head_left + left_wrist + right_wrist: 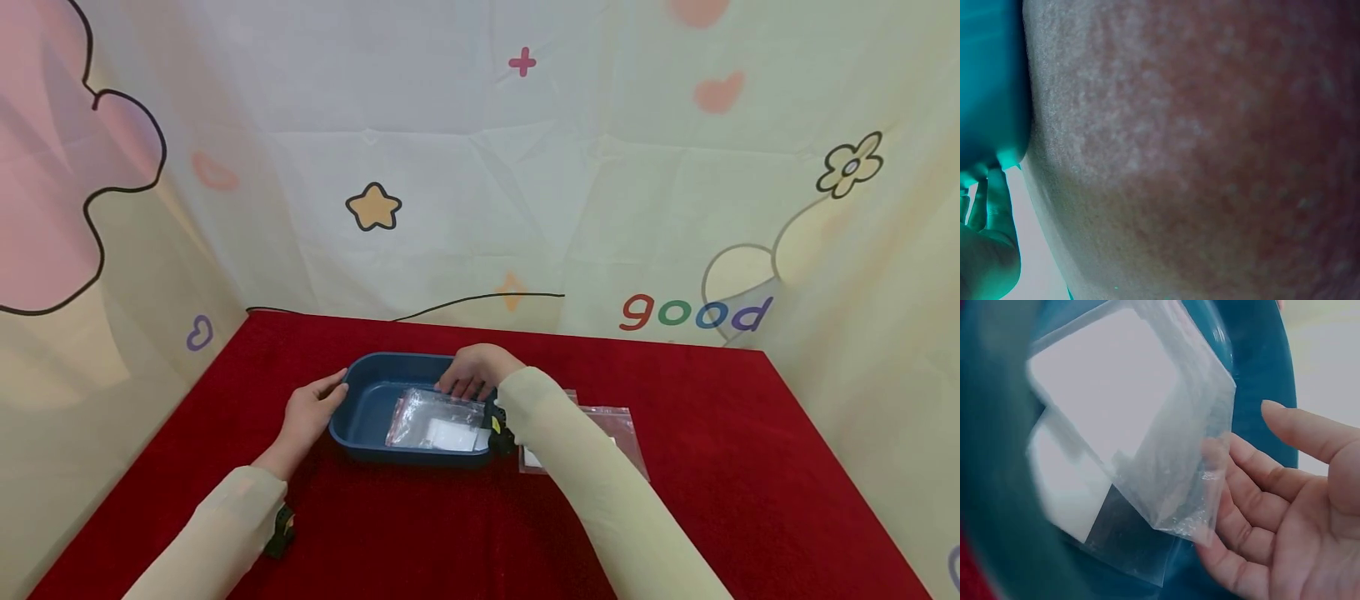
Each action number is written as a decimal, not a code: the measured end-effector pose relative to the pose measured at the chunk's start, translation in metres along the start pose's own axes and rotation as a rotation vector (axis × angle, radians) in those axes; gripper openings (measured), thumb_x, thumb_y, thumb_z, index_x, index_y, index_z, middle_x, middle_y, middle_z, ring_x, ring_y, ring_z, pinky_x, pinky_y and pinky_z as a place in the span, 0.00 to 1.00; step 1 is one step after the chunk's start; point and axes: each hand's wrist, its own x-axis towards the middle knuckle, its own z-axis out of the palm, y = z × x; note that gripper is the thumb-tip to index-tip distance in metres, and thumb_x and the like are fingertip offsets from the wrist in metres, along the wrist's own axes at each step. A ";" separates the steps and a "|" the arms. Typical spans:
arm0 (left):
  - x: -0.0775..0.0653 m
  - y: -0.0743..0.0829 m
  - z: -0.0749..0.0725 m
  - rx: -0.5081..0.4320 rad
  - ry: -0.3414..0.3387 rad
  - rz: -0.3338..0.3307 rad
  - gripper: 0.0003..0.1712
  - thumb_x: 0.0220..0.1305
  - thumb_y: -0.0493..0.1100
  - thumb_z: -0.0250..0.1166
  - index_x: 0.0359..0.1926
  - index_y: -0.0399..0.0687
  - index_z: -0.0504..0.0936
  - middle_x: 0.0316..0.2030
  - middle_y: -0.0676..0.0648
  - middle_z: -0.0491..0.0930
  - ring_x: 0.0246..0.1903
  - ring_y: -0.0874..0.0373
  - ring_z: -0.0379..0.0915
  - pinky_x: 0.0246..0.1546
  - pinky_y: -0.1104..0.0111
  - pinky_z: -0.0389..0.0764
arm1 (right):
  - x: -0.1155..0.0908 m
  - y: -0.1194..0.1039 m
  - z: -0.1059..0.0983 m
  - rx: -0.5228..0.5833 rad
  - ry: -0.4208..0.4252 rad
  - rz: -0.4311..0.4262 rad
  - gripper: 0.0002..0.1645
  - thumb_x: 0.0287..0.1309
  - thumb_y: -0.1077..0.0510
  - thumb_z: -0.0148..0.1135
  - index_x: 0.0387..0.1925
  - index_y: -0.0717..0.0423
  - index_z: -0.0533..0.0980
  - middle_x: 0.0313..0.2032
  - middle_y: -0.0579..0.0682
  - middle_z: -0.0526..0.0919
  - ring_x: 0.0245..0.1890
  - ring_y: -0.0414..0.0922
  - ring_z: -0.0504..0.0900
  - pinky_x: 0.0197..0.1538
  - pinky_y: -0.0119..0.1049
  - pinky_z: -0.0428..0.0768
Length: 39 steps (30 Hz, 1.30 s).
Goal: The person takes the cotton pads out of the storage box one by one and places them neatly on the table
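A blue plastic tray [360,452] with rounded corners sits on the red cloth. My left hand [309,415] holds its left rim; in the left wrist view the fingers [999,200] meet the tray's edge. Inside lie clear plastic zip bags with white cards, one bag [420,408] on top of another bag [1129,550]. My right hand [480,369] reaches over the tray's right end. In the right wrist view, its fingers [1254,500] touch the end of the upper bag from beneath, while the thumb [1304,428] stands apart from it.
More clear zip bags [626,429] lie on the red cloth [712,467] right of the tray, partly hidden by the right sleeve. A printed curtain [450,167] rises behind the table and along both sides.
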 end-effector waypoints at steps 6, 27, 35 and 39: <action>0.000 0.000 0.001 -0.001 -0.003 -0.004 0.29 0.79 0.43 0.54 0.75 0.41 0.66 0.73 0.34 0.67 0.74 0.37 0.63 0.72 0.46 0.71 | 0.000 -0.006 0.001 -0.077 0.001 0.008 0.16 0.64 0.54 0.68 0.49 0.59 0.85 0.47 0.54 0.86 0.46 0.48 0.81 0.62 0.46 0.82; -0.002 0.001 0.001 0.000 -0.001 -0.014 0.29 0.79 0.44 0.54 0.75 0.41 0.66 0.73 0.34 0.67 0.73 0.38 0.65 0.70 0.47 0.73 | -0.002 -0.011 0.000 -0.041 -0.048 -0.034 0.08 0.69 0.64 0.60 0.37 0.58 0.85 0.46 0.55 0.88 0.49 0.49 0.83 0.69 0.49 0.79; 0.000 0.001 -0.001 -0.013 -0.005 -0.002 0.29 0.79 0.44 0.54 0.75 0.41 0.66 0.73 0.34 0.67 0.73 0.38 0.64 0.71 0.46 0.72 | -0.011 -0.012 -0.003 -0.070 -0.050 -0.121 0.10 0.71 0.63 0.58 0.35 0.58 0.85 0.29 0.46 0.85 0.31 0.41 0.84 0.47 0.37 0.86; -0.001 0.000 0.000 -0.015 -0.005 -0.007 0.29 0.79 0.44 0.54 0.75 0.42 0.66 0.73 0.34 0.68 0.73 0.38 0.65 0.71 0.47 0.72 | -0.011 -0.008 -0.005 -0.021 -0.034 -0.144 0.09 0.70 0.63 0.59 0.41 0.60 0.85 0.30 0.47 0.86 0.29 0.41 0.85 0.39 0.32 0.85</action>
